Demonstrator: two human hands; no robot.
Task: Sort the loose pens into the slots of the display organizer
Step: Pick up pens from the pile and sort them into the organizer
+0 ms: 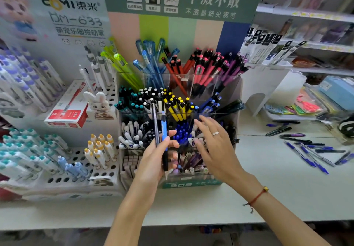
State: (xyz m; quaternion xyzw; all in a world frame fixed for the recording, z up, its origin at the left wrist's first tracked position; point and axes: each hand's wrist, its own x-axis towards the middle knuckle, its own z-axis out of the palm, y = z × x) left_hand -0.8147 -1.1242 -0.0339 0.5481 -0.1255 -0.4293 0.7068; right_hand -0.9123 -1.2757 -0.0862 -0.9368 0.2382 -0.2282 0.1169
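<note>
over the organizer [237, 92], your left hand [153, 161] grips two pens [161, 131], a blue one and a clear one, held upright before the middle slots. your right hand [214, 142] hovers flat, fingers spread, holding nothing, above the blue-pen slot. loose pens [306, 150] lie on the table [277, 188] to the right.

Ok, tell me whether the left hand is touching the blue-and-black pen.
Touching. The head view shows the left hand gripping the blue-and-black pen upright, with the fingers curled round its barrel, beside a clear pen with a silver tip.
</note>
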